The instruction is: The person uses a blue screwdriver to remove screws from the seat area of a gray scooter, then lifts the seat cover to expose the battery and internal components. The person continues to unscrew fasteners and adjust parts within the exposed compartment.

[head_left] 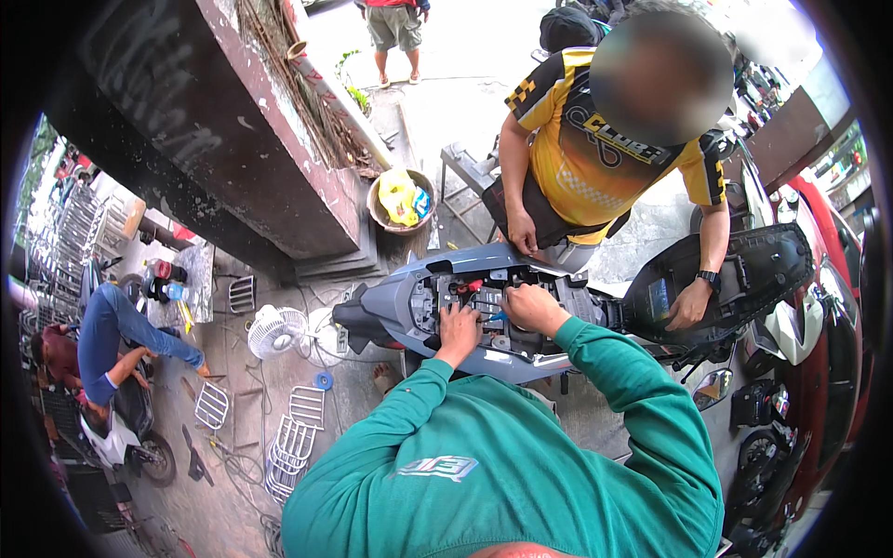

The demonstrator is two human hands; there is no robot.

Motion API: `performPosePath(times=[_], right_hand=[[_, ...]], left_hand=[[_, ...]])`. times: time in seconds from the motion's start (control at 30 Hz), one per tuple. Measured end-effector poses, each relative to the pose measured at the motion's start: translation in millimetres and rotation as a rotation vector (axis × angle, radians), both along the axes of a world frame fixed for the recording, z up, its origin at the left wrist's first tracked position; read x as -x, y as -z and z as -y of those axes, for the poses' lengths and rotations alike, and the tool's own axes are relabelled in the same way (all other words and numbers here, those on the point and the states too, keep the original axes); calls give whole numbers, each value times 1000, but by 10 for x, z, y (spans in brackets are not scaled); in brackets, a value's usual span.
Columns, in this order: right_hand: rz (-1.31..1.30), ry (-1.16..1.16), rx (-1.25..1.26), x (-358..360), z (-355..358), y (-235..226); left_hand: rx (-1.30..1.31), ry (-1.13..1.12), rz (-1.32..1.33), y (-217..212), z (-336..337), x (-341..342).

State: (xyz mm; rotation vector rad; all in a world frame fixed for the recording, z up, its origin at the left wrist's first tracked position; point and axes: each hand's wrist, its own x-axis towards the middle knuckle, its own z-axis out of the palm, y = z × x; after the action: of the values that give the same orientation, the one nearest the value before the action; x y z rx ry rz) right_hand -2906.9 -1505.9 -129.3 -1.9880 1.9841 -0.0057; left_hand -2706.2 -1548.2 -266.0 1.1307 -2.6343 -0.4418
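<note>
Motorcycle [403, 296], a single grey-blue one: in the head view it lies directly beneath both hands, its body opened up. The left hand [459, 333] reaches into the open bay [474, 302] with its fingers down among the parts; whether they close on anything I cannot tell. The right hand [533, 309] is curled at the bay's other side, just beside one small blue item [498, 316]; its grip is hidden too. The two hands are apart. One red part [474, 285] sits just beyond the left hand.

Right of the right hand is one black seat [744, 274], underside showing, with one hand of a co-worker [642, 139] on it. The co-worker's other hand [523, 232] is at the motorcycle's far edge, beyond the right hand.

Left of the left hand stands one white fan [277, 332]; farther left and nearer the wearer, one blue ring [323, 380] lies near several metal racks [290, 456], some overlapping too closely to count. Beyond the left hand is one bucket [377, 206] holding a yellow bag [397, 197].

Printed lettering crosses the chest of the co-worker's one yellow shirt [595, 181]; one pale emblem [437, 467] marks the wearer's green top [521, 465], nearer than both hands.
</note>
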Motion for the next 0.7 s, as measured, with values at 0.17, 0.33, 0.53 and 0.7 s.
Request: performPosePath(times=[0.17,0.33,0.53,0.7], right_hand=[[70,-54,111,-63,65,54],[463,-81,79,-61,65,-37],[118,121,128,-137,-20,-27],[361,-74,88,-27,48,-56]], left_hand=[[17,20,-1,-14,-11,-22],[8,49,25,-10,25,-11],[-12,130,123,64,102,39],[64,114,64,64,105,26]])
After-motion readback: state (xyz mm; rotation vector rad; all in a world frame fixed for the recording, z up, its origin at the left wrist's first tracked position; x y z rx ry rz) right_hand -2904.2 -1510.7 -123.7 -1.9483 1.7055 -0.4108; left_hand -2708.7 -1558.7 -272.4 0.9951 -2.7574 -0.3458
